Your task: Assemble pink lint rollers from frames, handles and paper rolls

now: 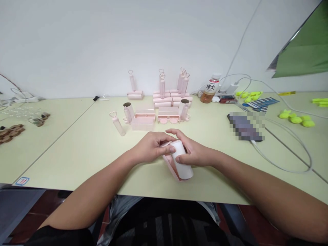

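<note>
Near the table's front edge, my right hand (196, 150) curls round a white cylinder (183, 167), thumb across its front. My left hand (150, 147) meets it from the other side, its thumb on the cylinder's upper end. Its fingers close on an open pink case (172, 166), which lies tilted against the cylinder's left side. The hands hide the upper part of the case, and whether the two parts are joined I cannot tell. Just beyond stand an open pink eyeglass case (169, 119) with pink glasses inside and a clear pink box (143, 125).
A clear pink tube with a heart-shaped loop (118, 125) stands left of the boxes. Stacked pink cases (162, 102) carry similar tubes at the wall. A drink bottle (210, 89), a phone (243, 127) with a white cable and yellow-green pieces (296, 119) are to the right.
</note>
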Tool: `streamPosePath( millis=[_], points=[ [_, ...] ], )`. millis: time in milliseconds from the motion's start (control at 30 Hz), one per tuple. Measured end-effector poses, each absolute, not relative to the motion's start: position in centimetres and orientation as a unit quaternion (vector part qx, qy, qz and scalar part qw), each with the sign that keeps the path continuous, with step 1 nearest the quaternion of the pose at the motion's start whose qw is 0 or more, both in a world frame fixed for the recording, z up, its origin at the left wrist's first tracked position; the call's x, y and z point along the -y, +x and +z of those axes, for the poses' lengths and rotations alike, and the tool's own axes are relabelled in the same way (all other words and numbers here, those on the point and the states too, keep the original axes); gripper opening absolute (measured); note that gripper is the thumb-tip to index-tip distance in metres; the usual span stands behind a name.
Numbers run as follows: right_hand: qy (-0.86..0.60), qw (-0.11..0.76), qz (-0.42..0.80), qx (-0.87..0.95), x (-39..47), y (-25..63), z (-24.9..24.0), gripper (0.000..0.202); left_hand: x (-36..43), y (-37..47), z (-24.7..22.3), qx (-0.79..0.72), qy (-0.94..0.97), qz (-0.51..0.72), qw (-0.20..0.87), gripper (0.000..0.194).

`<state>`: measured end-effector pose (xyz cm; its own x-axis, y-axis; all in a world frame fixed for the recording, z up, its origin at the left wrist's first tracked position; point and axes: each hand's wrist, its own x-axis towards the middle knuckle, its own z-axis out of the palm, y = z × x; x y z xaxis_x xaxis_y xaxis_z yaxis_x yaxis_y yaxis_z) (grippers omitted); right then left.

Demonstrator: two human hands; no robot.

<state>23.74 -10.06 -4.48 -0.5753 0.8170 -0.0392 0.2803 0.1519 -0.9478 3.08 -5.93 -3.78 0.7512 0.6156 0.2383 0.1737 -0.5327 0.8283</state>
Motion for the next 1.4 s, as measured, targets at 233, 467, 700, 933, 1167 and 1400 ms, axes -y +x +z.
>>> streamPosePath(
  millis=[233,467,700,933,1167,1400],
  points=[
    [-0.339,0.248,0.533,0.735,10.1,23.8,-4.4,0.081,5.6,2.4,-3.7,-0.230,0.846,0.218,0.430,0.036],
    [-0.359,0.224,0.534,0.732,10.1,24.0,-4.5,0.087,6.0,2.2,-3.1,-0.228,0.869,0.195,0.394,0.043],
    [-0.442,0.325,0.531,0.645,10.2,22.9,-5.7,0.073,5.3,2.8,-4.2,-0.312,0.820,0.306,0.369,0.041],
    [-0.494,0.296,0.410,0.707,10.7,22.2,-5.1,0.089,5.3,3.1,-4.2,-0.346,0.799,0.354,0.343,0.037],
    [-0.478,0.274,0.333,0.765,10.4,23.0,-4.1,0.083,5.2,2.6,-4.6,-0.305,0.867,0.327,0.222,0.040],
    [-0.487,0.271,0.305,0.773,10.4,22.8,-4.3,0.086,5.1,2.5,-5.0,-0.300,0.878,0.329,0.177,0.039]
  ],
)
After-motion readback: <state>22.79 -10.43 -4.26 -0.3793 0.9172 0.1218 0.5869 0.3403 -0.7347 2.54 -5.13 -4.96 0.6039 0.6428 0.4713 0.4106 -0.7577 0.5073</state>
